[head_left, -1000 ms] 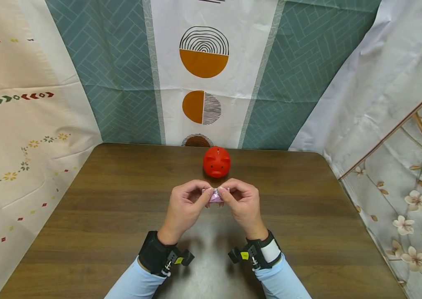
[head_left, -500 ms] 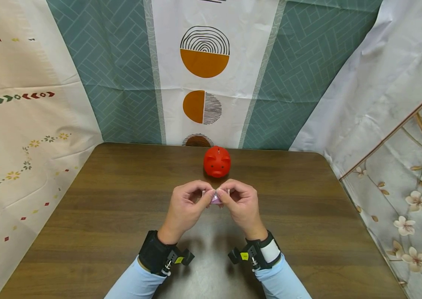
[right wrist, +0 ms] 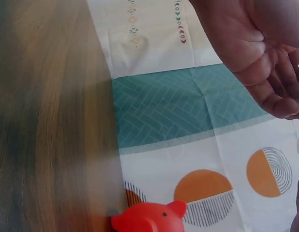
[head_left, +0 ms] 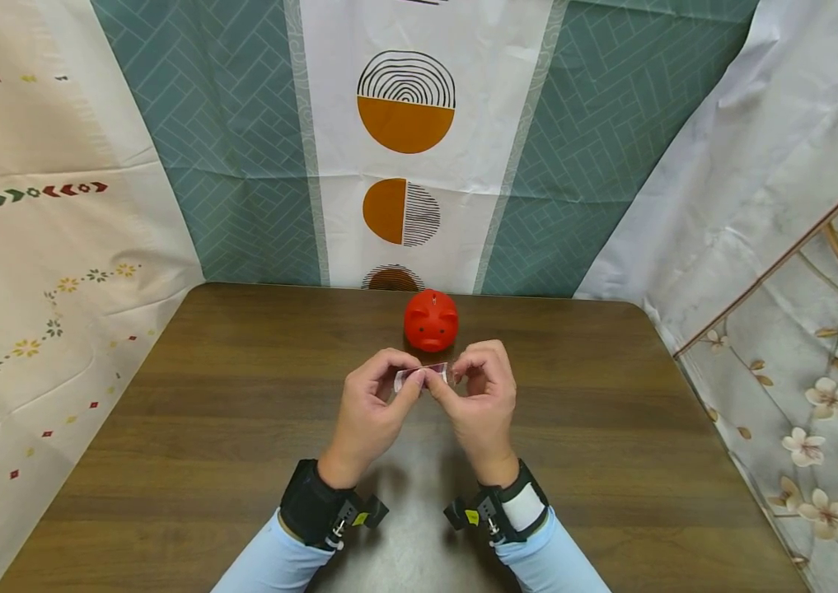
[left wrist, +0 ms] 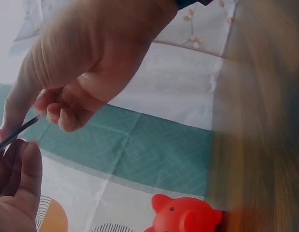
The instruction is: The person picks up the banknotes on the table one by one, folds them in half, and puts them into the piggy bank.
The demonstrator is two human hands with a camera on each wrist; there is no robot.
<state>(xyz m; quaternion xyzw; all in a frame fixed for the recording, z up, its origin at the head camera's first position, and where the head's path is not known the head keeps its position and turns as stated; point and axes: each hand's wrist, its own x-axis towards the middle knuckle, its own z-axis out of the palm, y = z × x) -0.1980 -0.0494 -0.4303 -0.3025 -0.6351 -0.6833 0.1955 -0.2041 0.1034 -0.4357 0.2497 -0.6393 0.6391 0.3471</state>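
Note:
Both hands meet in front of a red piggy bank and hold a small flat pink packet with clear, shiny edges. The left hand grips its left part between thumb and fingers. On the other side the right hand has its thumb on the near face, tip beside the left thumb, with its index finger bent at the right end. The packet shows edge-on as a thin dark strip in the left wrist view. Fingers hide much of it, so I cannot tell its exact kind.
The brown wooden table lies under the hands. A teal and white patterned cloth hangs behind its far edge, with pale printed cloths at both sides. Black camera straps wrap the wrists.
The packet has turned from lying flat with its pink face showing to a tilted, slightly raised position. The right fingers have lifted and spread a little from its right end; the thumbs have come together.

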